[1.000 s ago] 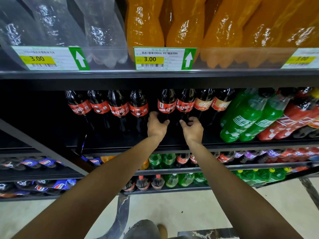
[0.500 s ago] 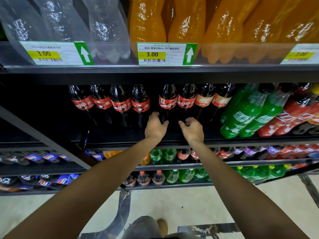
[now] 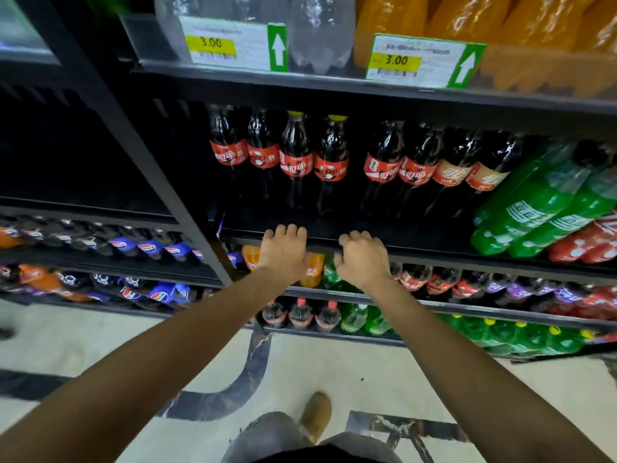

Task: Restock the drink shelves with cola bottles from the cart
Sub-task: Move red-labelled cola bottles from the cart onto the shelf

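Both hands hold nothing. The left hand [image 3: 283,253] lies with relaxed fingers at the shelf [image 3: 434,252] edge, the right hand [image 3: 363,260] loosely curled beside it. Cola bottles [image 3: 330,162] stand just beyond both.

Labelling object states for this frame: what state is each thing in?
Left hand: empty, fingers fairly straight, at the black metal shelf edge.
Right hand: empty, fingers loosely curled, beside the shelf edge.
Dark plastic cola bottles with red labels: upright, one row, gap mid-row.
Green plastic soda bottles: leaning, on the same shelf.
Orange plastic drink bottles: on the shelf above.
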{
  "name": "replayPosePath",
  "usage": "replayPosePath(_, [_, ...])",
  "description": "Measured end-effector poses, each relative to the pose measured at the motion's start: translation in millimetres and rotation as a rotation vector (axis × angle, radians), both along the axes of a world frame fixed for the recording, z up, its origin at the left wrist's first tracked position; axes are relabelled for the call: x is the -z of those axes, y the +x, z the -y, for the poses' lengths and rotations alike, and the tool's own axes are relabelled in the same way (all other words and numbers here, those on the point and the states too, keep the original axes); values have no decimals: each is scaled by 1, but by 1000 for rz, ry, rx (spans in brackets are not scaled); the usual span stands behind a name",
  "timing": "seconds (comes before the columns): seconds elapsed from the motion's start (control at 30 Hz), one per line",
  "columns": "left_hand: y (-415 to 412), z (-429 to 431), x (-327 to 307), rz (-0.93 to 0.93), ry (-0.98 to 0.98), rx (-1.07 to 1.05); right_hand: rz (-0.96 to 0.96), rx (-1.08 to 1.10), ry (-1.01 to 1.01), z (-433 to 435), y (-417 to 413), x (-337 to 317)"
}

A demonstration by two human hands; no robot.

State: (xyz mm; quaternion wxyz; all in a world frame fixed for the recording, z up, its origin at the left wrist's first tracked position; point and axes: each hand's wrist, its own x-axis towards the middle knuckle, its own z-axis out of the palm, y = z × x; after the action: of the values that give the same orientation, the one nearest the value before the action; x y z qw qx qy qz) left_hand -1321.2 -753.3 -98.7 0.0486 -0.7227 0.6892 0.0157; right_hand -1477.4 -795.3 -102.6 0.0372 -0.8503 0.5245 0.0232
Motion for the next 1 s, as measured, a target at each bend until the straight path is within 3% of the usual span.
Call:
replayPosePath(0.2, [83, -95, 12, -61, 94, -243, -52, -190, 80, -62, 78, 10])
replayPosePath(0.43, [186, -261, 16, -181, 119, -525, -53, -439, 141, -185, 198, 17])
replayPosePath(0.7, [296, -443, -6, -165, 117, -814, -39, -758, 147, -329, 357, 3])
replayPosePath(1.0, [399, -555, -27, -148, 32, -1100, 51, -1079, 90, -428, 517, -17])
